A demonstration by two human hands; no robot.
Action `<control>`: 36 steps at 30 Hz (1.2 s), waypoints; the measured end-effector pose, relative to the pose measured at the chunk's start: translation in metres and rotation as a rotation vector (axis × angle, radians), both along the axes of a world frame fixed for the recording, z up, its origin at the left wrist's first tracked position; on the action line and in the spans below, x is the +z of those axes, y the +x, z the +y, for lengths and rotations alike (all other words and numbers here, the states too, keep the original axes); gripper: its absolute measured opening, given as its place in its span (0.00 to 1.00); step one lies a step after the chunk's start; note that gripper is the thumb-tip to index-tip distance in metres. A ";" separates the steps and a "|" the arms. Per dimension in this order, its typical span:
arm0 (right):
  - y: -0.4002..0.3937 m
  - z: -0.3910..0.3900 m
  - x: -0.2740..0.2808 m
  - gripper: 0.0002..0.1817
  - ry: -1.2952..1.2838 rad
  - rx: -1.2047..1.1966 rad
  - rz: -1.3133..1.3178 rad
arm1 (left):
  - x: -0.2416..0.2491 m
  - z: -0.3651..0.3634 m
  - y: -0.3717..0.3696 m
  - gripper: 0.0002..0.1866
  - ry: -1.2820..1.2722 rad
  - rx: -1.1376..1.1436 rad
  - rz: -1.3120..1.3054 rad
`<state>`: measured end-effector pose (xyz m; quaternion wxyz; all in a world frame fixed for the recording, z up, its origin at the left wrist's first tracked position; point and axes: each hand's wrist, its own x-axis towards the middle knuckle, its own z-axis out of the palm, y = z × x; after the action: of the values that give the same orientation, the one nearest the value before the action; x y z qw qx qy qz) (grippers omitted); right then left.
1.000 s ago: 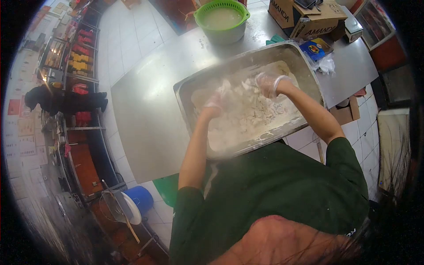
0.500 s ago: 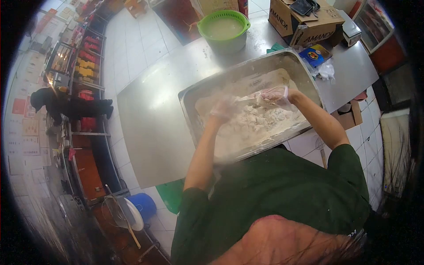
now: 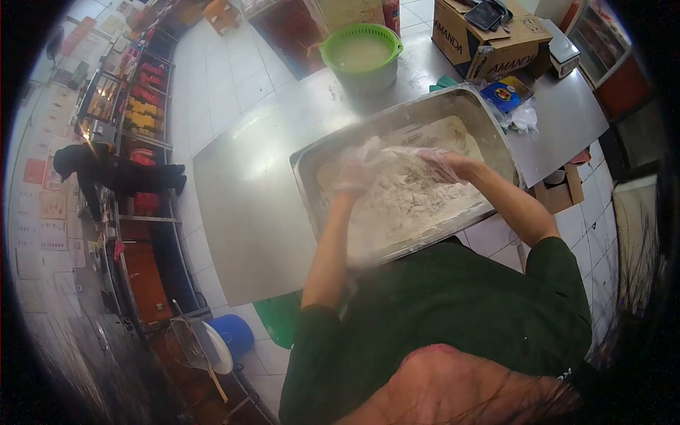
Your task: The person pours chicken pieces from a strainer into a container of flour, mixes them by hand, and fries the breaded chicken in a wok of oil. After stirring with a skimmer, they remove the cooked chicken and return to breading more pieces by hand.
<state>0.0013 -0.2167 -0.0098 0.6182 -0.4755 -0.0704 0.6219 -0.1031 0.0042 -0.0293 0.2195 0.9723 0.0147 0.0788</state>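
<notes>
A large metal tray point(image 3: 507, 157) holds white flour point(image 3: 382, 230) and clumpy floured pieces point(image 3: 445, 195). Above its left half is my left hand point(image 3: 354, 177), in a clear plastic glove and smeared by motion. My right hand point(image 3: 446, 164), gloved the same way, is over the right half, its fingers blurred too. A pale, whitish streak point(image 3: 397, 152) stretches between the hands; whether it is glove, flour or a floured piece I cannot make out. Flour haze hides the fingertips.
The tray rests on a steel table point(image 3: 241, 191). Behind it stand a green-rimmed tub point(image 3: 365, 74) of cloudy liquid, a cardboard box point(image 3: 489, 46) and a blue packet point(image 3: 503, 95). A person in dark clothes point(image 3: 117, 170) is by the shelves at left; a blue bucket point(image 3: 237, 336) is below.
My right hand has shifted slightly left and lower, and the pale streak between the hands is higher. The left hand stays over the tray's left half. The view has tilted slightly.
</notes>
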 end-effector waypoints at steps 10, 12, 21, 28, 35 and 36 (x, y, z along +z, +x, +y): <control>-0.014 -0.001 0.046 0.26 0.095 0.028 0.066 | 0.016 -0.013 -0.026 0.13 -0.673 0.034 0.373; -0.013 -0.003 0.049 0.26 -0.007 -0.008 -0.018 | 0.001 -0.001 -0.027 0.13 -0.587 0.078 0.315; 0.006 -0.029 0.061 0.23 0.236 -0.168 0.167 | -0.087 0.043 -0.032 0.18 -0.529 0.221 0.163; -0.014 -0.003 0.022 0.29 -0.211 0.134 -0.933 | 0.014 -0.007 -0.044 0.23 -0.893 -0.022 0.592; -0.033 0.033 -0.022 0.19 0.164 0.159 -1.536 | -0.003 -0.008 -0.048 0.24 -1.042 -0.129 0.508; -0.033 0.025 -0.021 0.16 0.044 0.200 -1.513 | 0.000 -0.010 -0.049 0.24 -1.119 -0.092 0.563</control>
<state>-0.0318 -0.1920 -0.0311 0.3515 -0.7509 -0.5299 0.1782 -0.1526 -0.0057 -0.0288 0.6861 0.6933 0.0689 -0.2096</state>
